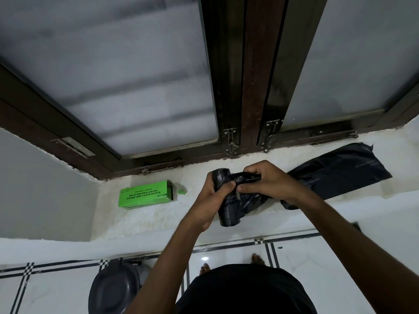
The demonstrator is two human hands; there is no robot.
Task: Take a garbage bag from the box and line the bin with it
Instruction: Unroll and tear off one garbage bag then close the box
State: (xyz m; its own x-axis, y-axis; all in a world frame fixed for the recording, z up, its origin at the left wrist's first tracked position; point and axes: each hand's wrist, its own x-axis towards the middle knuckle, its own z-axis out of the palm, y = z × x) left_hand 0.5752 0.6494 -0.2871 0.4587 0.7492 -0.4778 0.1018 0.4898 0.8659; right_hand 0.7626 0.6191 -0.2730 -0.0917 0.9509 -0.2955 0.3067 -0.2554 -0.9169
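Note:
A black roll of garbage bags (pixel 229 211) is held upright over the white window ledge (pixel 140 220). My left hand (pixel 212 198) grips the roll from the left. My right hand (pixel 264 181) pinches the unrolled black garbage bag (pixel 340 171) where it meets the roll; the bag's free end lies flat on the ledge to the right. The green bag box (pixel 145 194) lies on its side on the ledge to the left, its end flap open. The dark grey bin (pixel 113 288) with its lid on stands on the floor at lower left.
A dark wooden window frame (pixel 249 87) with frosted panes and metal latches rises behind the ledge. White floor tiles with black lines lie below. My bare feet (pixel 257 259) are near the wall, right of the bin.

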